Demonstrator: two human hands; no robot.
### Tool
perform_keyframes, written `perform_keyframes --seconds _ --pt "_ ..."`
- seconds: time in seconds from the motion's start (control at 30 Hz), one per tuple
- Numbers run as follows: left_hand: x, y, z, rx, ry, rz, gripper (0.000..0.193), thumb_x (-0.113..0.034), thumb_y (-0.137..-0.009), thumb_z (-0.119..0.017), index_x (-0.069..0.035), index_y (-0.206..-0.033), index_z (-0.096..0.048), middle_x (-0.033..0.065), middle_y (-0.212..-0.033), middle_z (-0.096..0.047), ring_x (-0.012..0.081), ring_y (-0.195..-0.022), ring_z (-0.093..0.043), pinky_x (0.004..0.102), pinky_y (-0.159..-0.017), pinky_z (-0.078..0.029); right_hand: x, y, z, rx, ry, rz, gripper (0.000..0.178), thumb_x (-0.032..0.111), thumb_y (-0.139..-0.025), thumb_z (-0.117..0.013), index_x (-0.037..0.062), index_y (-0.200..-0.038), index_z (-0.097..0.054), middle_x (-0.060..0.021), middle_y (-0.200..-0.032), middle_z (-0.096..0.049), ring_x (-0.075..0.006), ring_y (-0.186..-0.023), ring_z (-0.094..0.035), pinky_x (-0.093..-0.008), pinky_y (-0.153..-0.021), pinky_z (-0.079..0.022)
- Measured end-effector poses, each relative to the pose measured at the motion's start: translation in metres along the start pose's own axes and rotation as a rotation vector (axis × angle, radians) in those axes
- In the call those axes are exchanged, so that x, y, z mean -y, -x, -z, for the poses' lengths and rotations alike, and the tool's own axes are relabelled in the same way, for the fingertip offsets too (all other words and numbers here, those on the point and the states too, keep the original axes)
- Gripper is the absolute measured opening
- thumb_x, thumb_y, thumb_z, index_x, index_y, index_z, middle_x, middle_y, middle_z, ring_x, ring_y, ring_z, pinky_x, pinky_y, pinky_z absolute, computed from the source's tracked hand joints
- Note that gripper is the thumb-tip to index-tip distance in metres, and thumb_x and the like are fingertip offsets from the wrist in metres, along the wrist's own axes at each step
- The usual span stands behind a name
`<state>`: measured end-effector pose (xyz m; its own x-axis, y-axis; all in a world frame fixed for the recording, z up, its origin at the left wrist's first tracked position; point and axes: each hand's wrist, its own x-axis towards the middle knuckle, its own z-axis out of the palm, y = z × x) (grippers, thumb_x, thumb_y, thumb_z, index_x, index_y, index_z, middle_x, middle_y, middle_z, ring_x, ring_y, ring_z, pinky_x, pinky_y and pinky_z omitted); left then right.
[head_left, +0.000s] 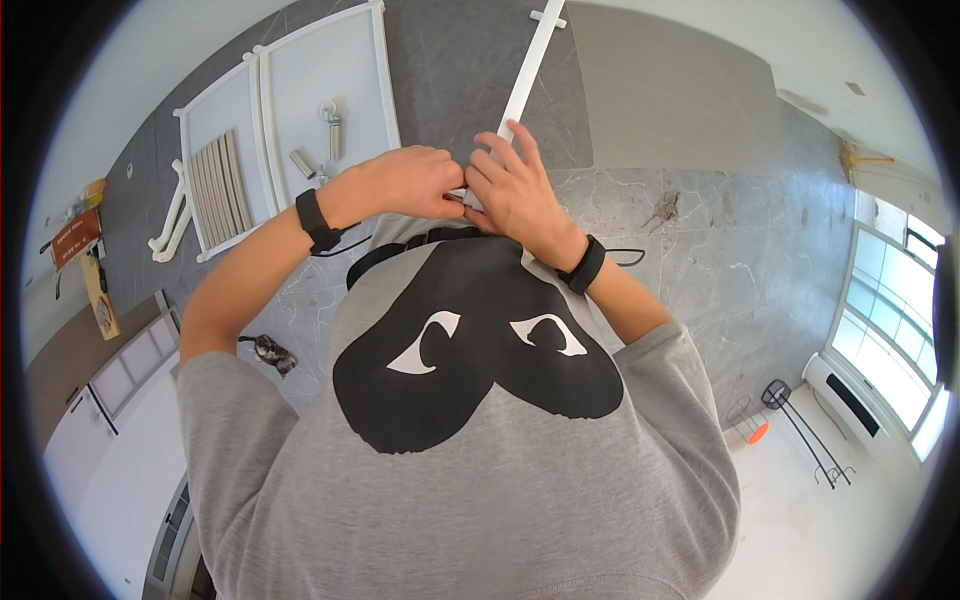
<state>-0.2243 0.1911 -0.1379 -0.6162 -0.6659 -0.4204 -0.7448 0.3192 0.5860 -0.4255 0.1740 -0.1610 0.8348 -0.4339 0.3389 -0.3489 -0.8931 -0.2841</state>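
Observation:
A long white bar (530,75) runs away from me, its near end between my hands. My right hand (520,195) grips the bar near that end, with a finger stretched along it. My left hand (420,182) is closed beside the bar's end, next to the right fingers. Something small and light shows at its fingertips, too hidden to name. A short white crosspiece (548,18) sticks out from the bar near its far end.
At the far left lie white-framed panels (288,85) bearing a row of beige slats (220,185) and several metal parts (334,130). White curved pieces (172,222) lie beside them. A grey mat (680,85) covers floor at far right. A dark mottled shape (270,354) lies left of me.

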Motion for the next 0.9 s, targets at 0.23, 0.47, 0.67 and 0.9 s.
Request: perform_keyframes --seconds 0.23,0.47,0.67,0.9 --pt "0.002 0.01 -0.023 -0.223 -0.208 -0.091 0.033 -0.035 -0.081 -0.074 -0.004 -0.077 -0.062 0.0141 -0.062 -0.063 0.0328 -0.06 -0.066 0.0427 -0.056 -0.052 0.003 0.002 0.004 0.006 -0.039 -0.001 0.033 0.027 -0.065 -0.08 0.008 -0.087 -0.063 -0.004 -0.094 -0.057 -0.0222 -0.112 -0.055 -0.0539 -0.117 -0.03" --pt "0.015 0.006 -0.021 -0.33 -0.371 0.18 0.029 -0.033 -0.084 -0.072 -0.005 -0.085 -0.062 0.0125 -0.082 -0.068 0.033 -0.068 -0.069 0.0435 -0.058 -0.053 -0.034 0.028 0.012 0.009 -0.158 -0.074 0.034 0.022 -0.065 -0.08 0.0067 -0.089 -0.061 -0.0071 -0.097 -0.056 -0.0254 -0.109 -0.055 -0.0543 -0.117 -0.028" --pt "0.156 0.088 0.048 -0.554 -0.413 0.564 0.024 -0.032 -0.092 -0.062 -0.008 -0.094 -0.061 0.0126 -0.076 -0.069 0.0336 -0.073 -0.069 0.0417 -0.067 -0.054 -0.076 0.055 0.042 0.055 -0.101 -0.067 0.03 0.019 -0.068 -0.076 0.0048 -0.088 -0.058 -0.0105 -0.102 -0.058 -0.0276 -0.116 -0.054 -0.0548 -0.117 -0.026" --pt "0.219 0.058 -0.051 -0.5 -0.542 0.51 0.021 -0.016 -0.09 -0.058 -0.009 -0.109 -0.057 0.0139 -0.113 -0.066 0.0311 -0.109 -0.063 0.0474 -0.092 -0.047 -0.069 0.041 0.039 0.04 -0.076 -0.063 0.023 0.012 -0.069 -0.074 0.0063 -0.085 -0.059 -0.0085 -0.106 -0.06 -0.028 -0.123 -0.054 -0.0562 -0.116 -0.028"
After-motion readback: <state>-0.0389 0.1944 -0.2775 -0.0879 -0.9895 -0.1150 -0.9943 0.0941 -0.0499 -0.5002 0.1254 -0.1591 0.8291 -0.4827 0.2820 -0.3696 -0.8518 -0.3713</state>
